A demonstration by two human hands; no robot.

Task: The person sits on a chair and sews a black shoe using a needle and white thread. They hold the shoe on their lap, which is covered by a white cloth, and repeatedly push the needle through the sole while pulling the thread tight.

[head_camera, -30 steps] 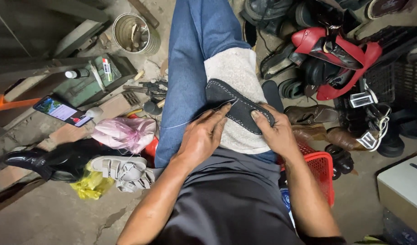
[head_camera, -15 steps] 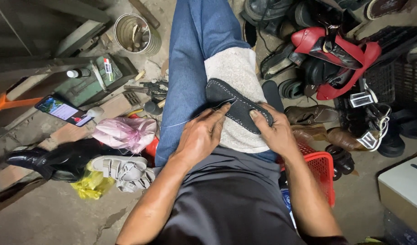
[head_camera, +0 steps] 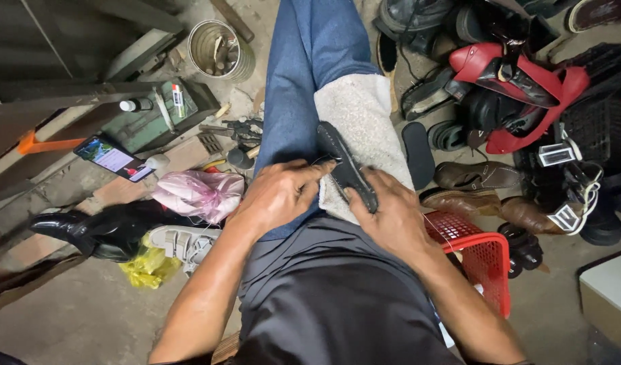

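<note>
A dark shoe sole (head_camera: 342,162) lies tilted on its edge on a pale fuzzy cloth (head_camera: 359,115) spread over my knee in blue jeans (head_camera: 304,74). My right hand (head_camera: 390,211) grips the near end of the sole with fingers wrapped over it. My left hand (head_camera: 281,194) pinches something thin at the sole's left edge, where a fine thread runs; whether a needle is there I cannot tell.
A red plastic basket (head_camera: 483,260) stands by my right thigh. Shoes and a red strapped sandal pile (head_camera: 520,81) fill the right. At left lie a phone (head_camera: 113,157), a metal tin (head_camera: 219,49), a green box (head_camera: 155,118), a pink bag (head_camera: 199,194) and black shoes (head_camera: 97,230).
The sole has turned from lying flat to standing on its edge. Both hands have shifted slightly toward me along it.
</note>
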